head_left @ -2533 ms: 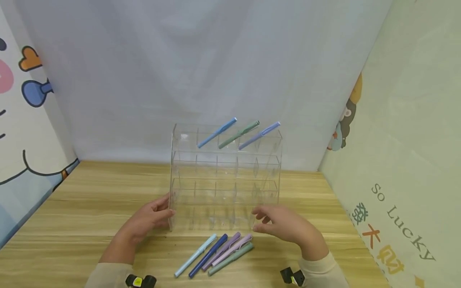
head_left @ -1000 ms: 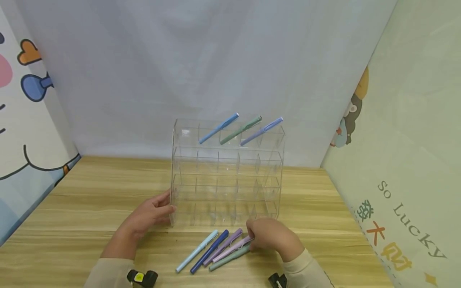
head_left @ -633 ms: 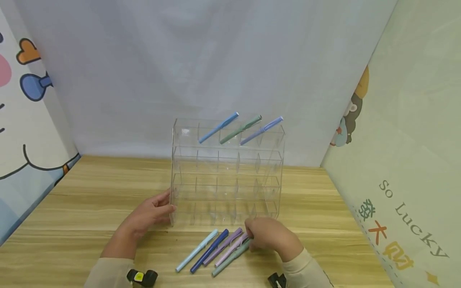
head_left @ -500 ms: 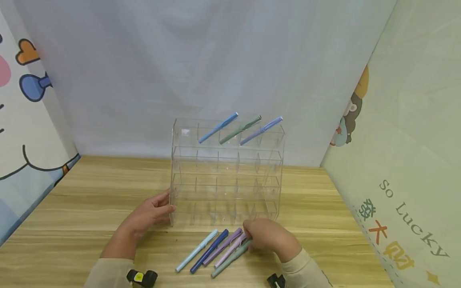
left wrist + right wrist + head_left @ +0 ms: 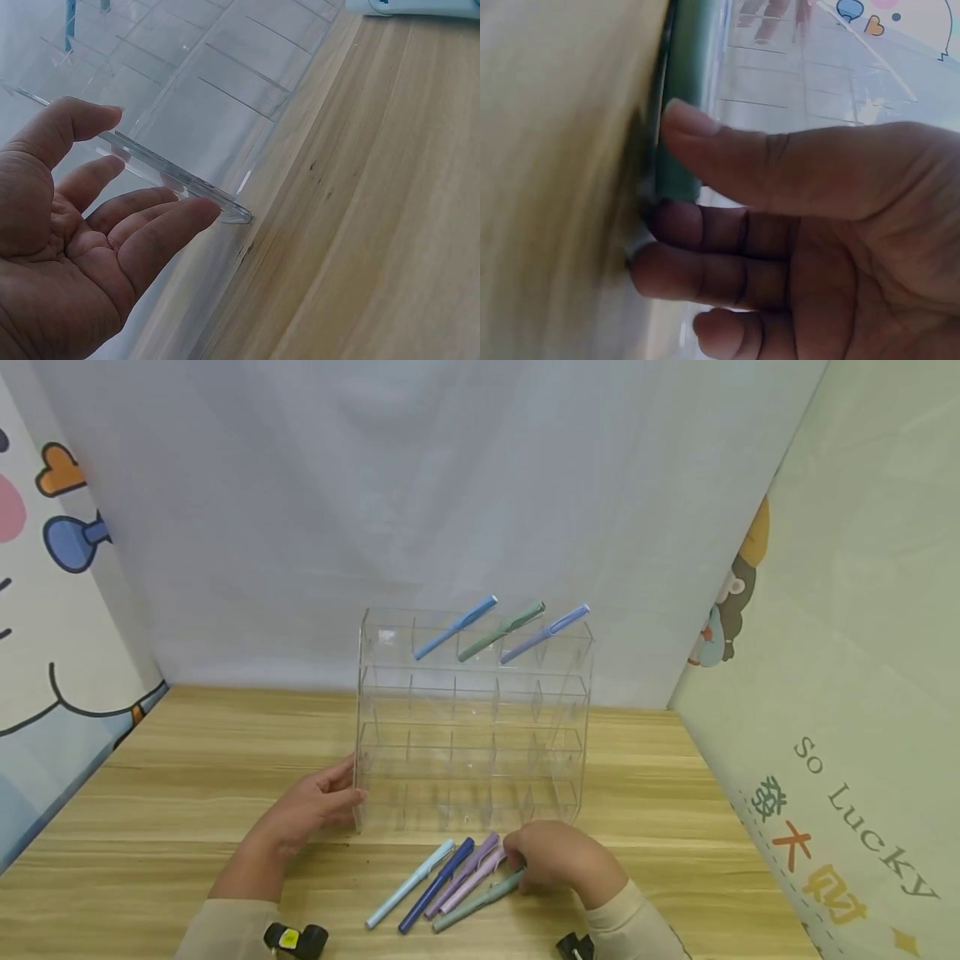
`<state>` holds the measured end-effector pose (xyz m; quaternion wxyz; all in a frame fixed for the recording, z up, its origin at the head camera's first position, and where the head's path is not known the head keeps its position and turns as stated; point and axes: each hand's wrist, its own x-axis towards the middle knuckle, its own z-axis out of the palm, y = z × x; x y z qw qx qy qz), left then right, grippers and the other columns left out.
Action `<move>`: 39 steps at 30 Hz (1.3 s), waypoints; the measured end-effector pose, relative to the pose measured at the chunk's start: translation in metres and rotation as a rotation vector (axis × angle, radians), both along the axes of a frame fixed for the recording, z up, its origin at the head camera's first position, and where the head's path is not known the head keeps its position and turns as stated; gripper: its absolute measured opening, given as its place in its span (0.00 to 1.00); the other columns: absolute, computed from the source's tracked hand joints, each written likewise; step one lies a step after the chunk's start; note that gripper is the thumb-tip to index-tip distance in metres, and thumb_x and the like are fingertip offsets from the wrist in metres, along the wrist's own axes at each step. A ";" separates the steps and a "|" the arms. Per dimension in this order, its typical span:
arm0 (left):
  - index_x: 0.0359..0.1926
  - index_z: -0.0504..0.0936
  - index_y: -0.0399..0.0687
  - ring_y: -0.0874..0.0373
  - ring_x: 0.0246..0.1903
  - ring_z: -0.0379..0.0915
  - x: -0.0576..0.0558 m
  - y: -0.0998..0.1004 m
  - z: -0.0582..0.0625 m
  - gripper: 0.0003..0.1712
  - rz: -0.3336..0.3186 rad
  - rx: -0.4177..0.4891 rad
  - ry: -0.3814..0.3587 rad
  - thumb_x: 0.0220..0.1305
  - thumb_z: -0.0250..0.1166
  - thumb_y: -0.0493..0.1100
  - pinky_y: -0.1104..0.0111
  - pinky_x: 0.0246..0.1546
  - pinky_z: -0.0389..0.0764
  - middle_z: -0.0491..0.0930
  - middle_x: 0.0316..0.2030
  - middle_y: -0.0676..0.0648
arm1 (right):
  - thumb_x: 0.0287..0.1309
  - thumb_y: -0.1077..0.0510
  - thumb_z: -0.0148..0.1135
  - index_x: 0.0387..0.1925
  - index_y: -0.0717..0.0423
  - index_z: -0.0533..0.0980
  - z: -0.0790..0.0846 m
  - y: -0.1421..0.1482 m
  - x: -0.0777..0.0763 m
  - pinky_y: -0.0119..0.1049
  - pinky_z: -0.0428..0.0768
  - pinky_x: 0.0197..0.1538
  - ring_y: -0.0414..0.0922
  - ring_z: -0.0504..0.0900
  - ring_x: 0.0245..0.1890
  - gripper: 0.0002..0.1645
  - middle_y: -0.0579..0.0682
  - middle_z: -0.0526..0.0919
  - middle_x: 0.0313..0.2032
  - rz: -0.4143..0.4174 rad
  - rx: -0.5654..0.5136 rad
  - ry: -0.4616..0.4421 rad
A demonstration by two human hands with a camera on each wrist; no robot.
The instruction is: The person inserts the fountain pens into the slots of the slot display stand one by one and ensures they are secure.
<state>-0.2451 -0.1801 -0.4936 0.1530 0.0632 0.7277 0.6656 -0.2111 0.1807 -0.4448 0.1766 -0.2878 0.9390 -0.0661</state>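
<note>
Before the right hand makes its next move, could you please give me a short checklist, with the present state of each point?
1. Clear rack steadied: ok, the left hand grips its side.
2. Rack upright on the table: ok.
3. Right hand at the near green pen: ok, the thumb lies across it.
4. That pen separate from the pink pen: cannot tell, the hand hides their far ends.
5. Top-row leftmost compartment without a pen: ok.

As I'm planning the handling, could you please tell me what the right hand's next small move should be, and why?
I'd suggest gently lifting the green pen from the table: the thumb of the right hand touches its end, it lies rightmost of five there, and the left hand grips the side of the clear rack.
</note>
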 end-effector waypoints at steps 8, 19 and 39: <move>0.77 0.53 0.53 0.42 0.66 0.63 0.000 0.000 0.000 0.44 0.005 -0.011 0.001 0.66 0.66 0.47 0.57 0.56 0.79 0.55 0.74 0.38 | 0.45 0.58 0.73 0.23 0.45 0.73 0.005 0.006 -0.002 0.30 0.70 0.29 0.35 0.68 0.24 0.14 0.36 0.72 0.22 0.011 -0.082 -0.049; 0.77 0.53 0.53 0.42 0.65 0.65 0.001 0.001 0.001 0.45 0.006 -0.009 -0.005 0.65 0.66 0.47 0.57 0.55 0.79 0.55 0.74 0.37 | 0.40 0.53 0.76 0.29 0.40 0.76 0.000 0.001 0.000 0.31 0.73 0.34 0.36 0.72 0.29 0.16 0.35 0.75 0.29 0.000 0.015 -0.138; 0.77 0.53 0.54 0.43 0.65 0.65 -0.001 0.000 -0.001 0.45 0.004 -0.013 -0.005 0.65 0.66 0.48 0.57 0.54 0.80 0.55 0.75 0.39 | 0.51 0.60 0.61 0.29 0.41 0.76 0.009 0.016 -0.010 0.28 0.73 0.31 0.32 0.70 0.26 0.08 0.34 0.75 0.26 0.069 -0.221 -0.255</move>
